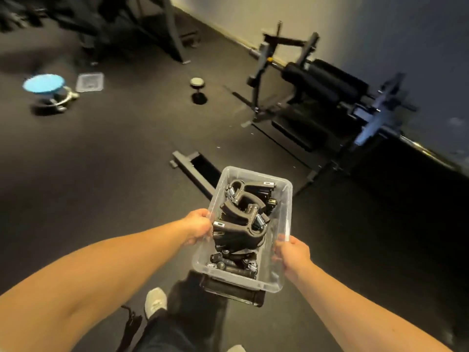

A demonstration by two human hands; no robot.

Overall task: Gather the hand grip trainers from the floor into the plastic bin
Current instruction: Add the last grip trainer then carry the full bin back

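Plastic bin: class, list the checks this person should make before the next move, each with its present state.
1. Left hand grips the plastic bin's left rim: ok.
2. Right hand grips its right rim: ok.
3. Hand grip trainers lie inside, none over the rim: ok.
4. No trainer left on the floor: cannot tell; parts are dark and blurred.
5. Way ahead free: not ok; a black metal bar lies on the floor just beyond the bin.

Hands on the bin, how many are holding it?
2. The left hand grips the bin's left rim; the right hand grips the right rim, nearer the person. Neither is hidden.
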